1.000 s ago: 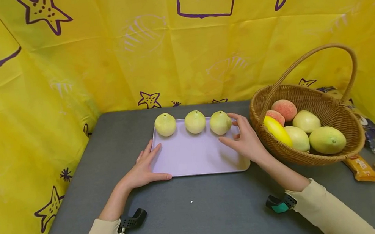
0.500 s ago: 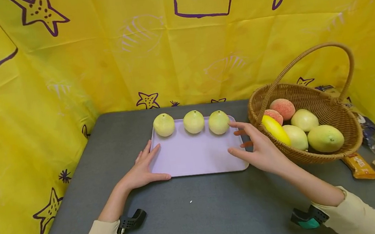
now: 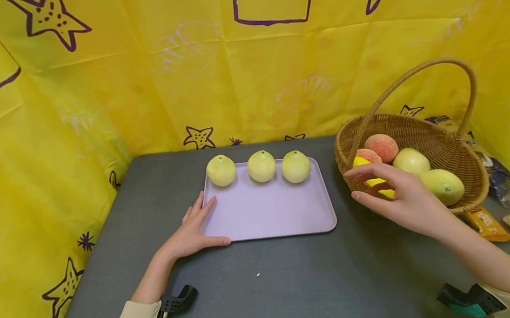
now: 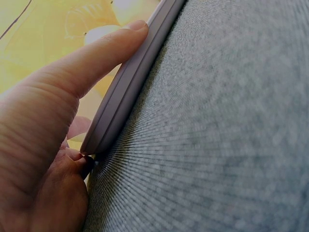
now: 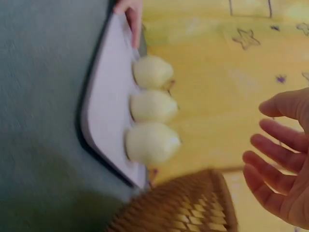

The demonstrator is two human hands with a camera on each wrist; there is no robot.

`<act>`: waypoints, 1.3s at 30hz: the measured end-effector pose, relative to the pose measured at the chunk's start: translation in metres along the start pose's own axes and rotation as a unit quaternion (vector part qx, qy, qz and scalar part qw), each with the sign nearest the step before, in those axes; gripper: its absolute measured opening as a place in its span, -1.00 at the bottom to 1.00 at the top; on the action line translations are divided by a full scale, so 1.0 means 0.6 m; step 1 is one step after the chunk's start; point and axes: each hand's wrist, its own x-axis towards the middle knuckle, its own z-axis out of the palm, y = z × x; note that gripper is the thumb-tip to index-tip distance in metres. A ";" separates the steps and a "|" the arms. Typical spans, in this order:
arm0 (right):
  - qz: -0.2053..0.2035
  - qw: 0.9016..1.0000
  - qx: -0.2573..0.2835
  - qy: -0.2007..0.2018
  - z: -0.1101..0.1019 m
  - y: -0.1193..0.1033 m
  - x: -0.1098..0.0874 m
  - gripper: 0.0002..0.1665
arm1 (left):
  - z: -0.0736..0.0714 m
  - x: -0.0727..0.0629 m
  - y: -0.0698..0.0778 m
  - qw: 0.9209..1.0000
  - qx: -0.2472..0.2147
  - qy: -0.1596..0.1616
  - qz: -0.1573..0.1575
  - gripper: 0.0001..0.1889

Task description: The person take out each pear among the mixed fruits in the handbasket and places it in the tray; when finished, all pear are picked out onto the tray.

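Note:
A pale lilac tray [image 3: 270,212] lies flat on the grey table. Along its far edge stand three round, pale green-yellow fruits in a row: a left one [image 3: 221,171], a middle one [image 3: 262,166] and a right one [image 3: 296,166]. My left hand [image 3: 194,233] rests on the tray's near-left corner, thumb along the front rim and fingers spread on the left side. My right hand [image 3: 404,198] hovers over the left side of a wicker basket [image 3: 466,168], fingers loosely bent and holding nothing. It hides part of a yellow fruit [image 3: 361,160] in the basket.
Beside that yellow fruit, the basket holds peaches [image 3: 382,148], a pale round fruit [image 3: 411,162] and a green oval fruit [image 3: 443,186]; its tall handle [image 3: 447,61] arches above. Snack packets [image 3: 488,224] lie right of it. A yellow patterned cloth [image 3: 247,87] hangs behind the table.
My right hand has left the right-hand fruit on the tray and moved right to above the basket. The left hand keeps its place on the tray, and the three fruits stay in their row.

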 end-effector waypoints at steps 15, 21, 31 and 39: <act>0.052 0.983 -0.168 -0.048 -0.104 0.081 -0.024 -0.55 | 0.003 0.001 -0.001 1.000 0.001 0.004 0.015 0.17; 0.104 0.973 -0.184 -0.092 -0.120 0.108 -0.031 -0.41 | 0.000 0.000 0.001 1.000 -0.001 0.000 0.003 0.16; 0.123 0.950 -0.213 -0.192 -0.139 0.135 -0.028 -0.30 | -0.001 -0.001 -0.002 1.000 -0.002 0.002 0.001 0.14; 0.115 0.930 -0.238 -0.254 -0.151 0.165 -0.019 -0.33 | 0.000 0.000 -0.003 1.000 -0.001 0.000 -0.001 0.15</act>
